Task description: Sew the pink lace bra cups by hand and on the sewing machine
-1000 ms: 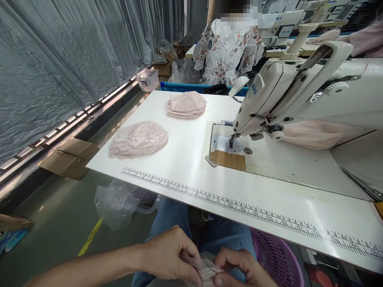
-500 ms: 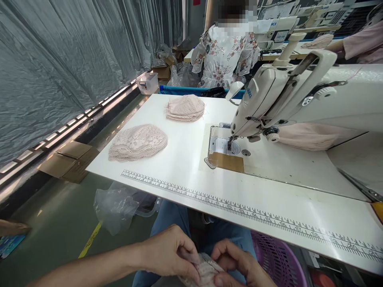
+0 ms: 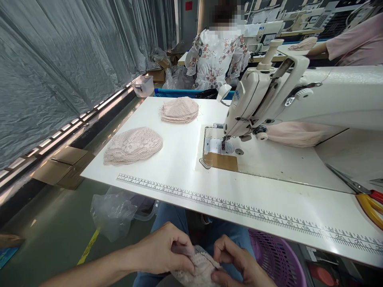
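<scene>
Down in my lap, below the table's front edge, my left hand (image 3: 166,253) and my right hand (image 3: 239,263) both pinch a small pale pink lace piece (image 3: 200,268). Fingers of both hands are curled closed on it. On the white table (image 3: 185,159) lie a stack of pink lace pieces (image 3: 133,145) at the left and a second stack of plain pink pieces (image 3: 179,110) farther back. The sewing machine (image 3: 269,99) stands at the right with its needle (image 3: 223,144) over the plate, and pink fabric (image 3: 296,133) lies under its arm.
A ruler strip (image 3: 239,209) runs along the table's front. Scissors with yellow and red handles (image 3: 366,197) lie at the right edge. A purple basket (image 3: 275,259) sits under the table, a plastic bag (image 3: 112,211) and cardboard boxes (image 3: 60,169) on the floor. Another person in a floral top (image 3: 217,59) sits beyond.
The view has shifted right and down, bringing the scissors into sight. My hands have lifted the lace piece slightly and more of it shows between them.
</scene>
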{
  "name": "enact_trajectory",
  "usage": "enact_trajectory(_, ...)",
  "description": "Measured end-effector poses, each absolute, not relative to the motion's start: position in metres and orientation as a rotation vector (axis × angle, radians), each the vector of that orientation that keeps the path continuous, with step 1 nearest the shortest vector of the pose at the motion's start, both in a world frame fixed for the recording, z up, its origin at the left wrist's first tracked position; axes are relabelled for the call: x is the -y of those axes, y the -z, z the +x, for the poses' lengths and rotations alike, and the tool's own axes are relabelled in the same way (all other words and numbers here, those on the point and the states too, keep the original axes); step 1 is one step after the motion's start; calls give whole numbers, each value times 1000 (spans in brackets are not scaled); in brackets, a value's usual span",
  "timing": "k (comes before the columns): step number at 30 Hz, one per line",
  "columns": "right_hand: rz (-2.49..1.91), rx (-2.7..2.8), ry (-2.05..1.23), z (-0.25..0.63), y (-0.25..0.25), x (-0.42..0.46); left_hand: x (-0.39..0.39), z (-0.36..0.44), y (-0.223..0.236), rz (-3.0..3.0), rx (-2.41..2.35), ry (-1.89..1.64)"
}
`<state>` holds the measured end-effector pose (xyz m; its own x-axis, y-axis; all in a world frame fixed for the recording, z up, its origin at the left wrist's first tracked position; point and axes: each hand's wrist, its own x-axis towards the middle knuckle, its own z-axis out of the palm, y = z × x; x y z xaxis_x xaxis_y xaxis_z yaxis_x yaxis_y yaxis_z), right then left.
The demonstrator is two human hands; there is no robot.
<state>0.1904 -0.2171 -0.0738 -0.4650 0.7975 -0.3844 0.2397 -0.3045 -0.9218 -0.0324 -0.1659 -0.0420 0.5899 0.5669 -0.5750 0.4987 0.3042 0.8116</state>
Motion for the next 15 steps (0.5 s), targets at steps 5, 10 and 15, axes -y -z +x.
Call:
enact_trajectory(5,-1211,1480,-1936,192,71,214,165,-31,40,1302,-1042,-54)
enact_trajectory(10,-1168,1298,-1986,195,77,215,165,-29,39,1298,-1050,-33)
enact_trajectory(15,-1215,1446,-1773,196,77,216,164,-29,37,1339,-1067,-39)
